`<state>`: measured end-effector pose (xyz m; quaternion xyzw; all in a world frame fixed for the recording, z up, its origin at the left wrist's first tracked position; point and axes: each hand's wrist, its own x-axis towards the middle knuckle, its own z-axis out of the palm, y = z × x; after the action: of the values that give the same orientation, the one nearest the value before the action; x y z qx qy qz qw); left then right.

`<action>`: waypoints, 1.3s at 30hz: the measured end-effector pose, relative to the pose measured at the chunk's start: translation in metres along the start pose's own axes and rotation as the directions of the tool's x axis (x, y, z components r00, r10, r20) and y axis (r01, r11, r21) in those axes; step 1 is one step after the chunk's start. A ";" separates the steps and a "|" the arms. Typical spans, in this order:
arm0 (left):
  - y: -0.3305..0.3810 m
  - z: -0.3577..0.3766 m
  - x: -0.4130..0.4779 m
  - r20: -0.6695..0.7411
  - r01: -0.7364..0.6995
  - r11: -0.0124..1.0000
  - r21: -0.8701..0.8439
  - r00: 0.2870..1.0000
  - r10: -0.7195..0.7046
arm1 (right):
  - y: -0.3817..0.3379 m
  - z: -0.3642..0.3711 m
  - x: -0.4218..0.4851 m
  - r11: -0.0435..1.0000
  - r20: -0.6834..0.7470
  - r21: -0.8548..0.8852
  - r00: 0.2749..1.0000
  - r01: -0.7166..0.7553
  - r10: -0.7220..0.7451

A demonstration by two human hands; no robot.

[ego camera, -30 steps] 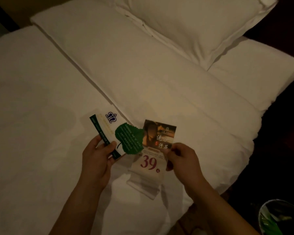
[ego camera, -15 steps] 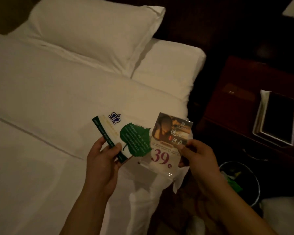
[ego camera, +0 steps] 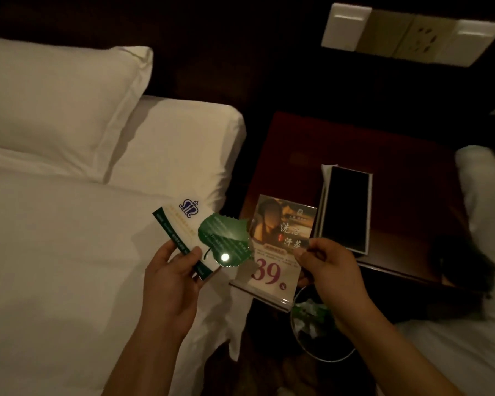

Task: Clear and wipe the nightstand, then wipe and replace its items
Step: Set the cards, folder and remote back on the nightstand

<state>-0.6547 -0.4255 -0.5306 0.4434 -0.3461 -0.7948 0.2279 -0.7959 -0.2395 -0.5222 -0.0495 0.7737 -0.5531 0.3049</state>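
Nightstand (ego camera: 355,144), the dark wooden bench beside the bed (ego camera: 69,224), now fills the right half of the view, where a second ago only the bed and pillows showed and half a second ago it sat at the right edge. Both hands have kept their grips through that swing. The left hand (ego camera: 172,284) is closed on a white card with a green edge (ego camera: 180,221), thumb across its face, with a green leaf-shaped card (ego camera: 226,238) fanned out beside it; a bright glare spot hides part of the leaf. The right hand (ego camera: 329,270) pinches the right edge of a clear sign stand (ego camera: 275,252) printed with "39", held above the near left corner of the bench, just short of a tissue box (ego camera: 346,207) that lies on the wood. Low light leaves the far bench top hard to read. A waste bin (ego camera: 312,324) shows below, partly hidden by the right forearm, and a switch panel (ego camera: 412,35) is on the wall.
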 end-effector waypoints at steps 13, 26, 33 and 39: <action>-0.003 0.114 0.093 0.185 0.092 0.996 0.018 0.978 -0.094 | -0.028 -0.061 0.078 0.994 -0.166 0.113 0.986 -0.014 0.032; 0.002 0.201 0.170 0.226 0.191 0.981 0.018 0.955 -0.190 | -0.052 -0.086 0.140 0.980 -0.277 0.200 0.959 -0.011 0.067; -0.020 0.234 0.194 0.162 0.205 0.977 0.062 0.964 -0.212 | -0.047 -0.135 0.181 0.976 -0.300 0.218 0.951 -0.001 0.068; -0.043 0.277 0.214 0.144 0.186 0.978 0.099 0.969 -0.199 | -0.053 -0.184 0.219 0.985 -0.312 0.172 0.949 0.007 0.048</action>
<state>-1.0038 -0.4434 -0.5783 0.4220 -0.3513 -0.8293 0.1034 -1.0839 -0.1986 -0.5291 0.0737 0.7626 -0.6150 0.1865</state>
